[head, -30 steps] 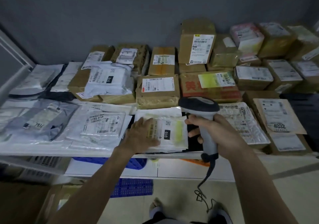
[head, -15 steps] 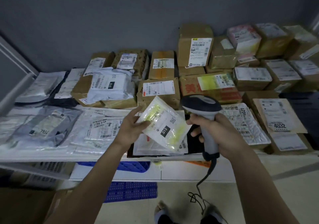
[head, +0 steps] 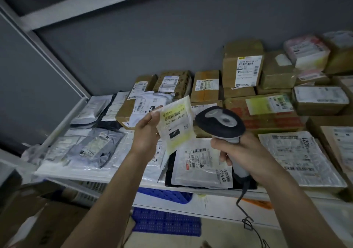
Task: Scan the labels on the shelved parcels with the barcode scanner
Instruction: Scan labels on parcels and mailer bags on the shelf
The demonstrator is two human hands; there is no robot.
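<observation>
My left hand [head: 146, 131] holds a small yellow-white pouch [head: 176, 125] by its left edge, lifted upright above the shelf, its barcode label and a black "010" tag facing me. My right hand [head: 236, 150] grips the handle of the grey and black barcode scanner [head: 219, 123], whose head sits just right of the pouch. Below them a white bag with a label [head: 202, 163] lies flat on the white shelf [head: 91, 177]. Its cable [head: 246, 217] hangs down.
Brown cardboard boxes [head: 242, 70] with labels fill the back and right of the shelf. Grey and clear plastic mailers [head: 91, 148] lie at the left, a large labelled mailer [head: 298, 156] at the right. A blue crate [head: 166, 223] sits below. A shelf post [head: 47, 53] slants at left.
My left hand picked the pouch up off the shelf and raised it upright. The scanner rose beside it. The camera tilted up and leftward.
</observation>
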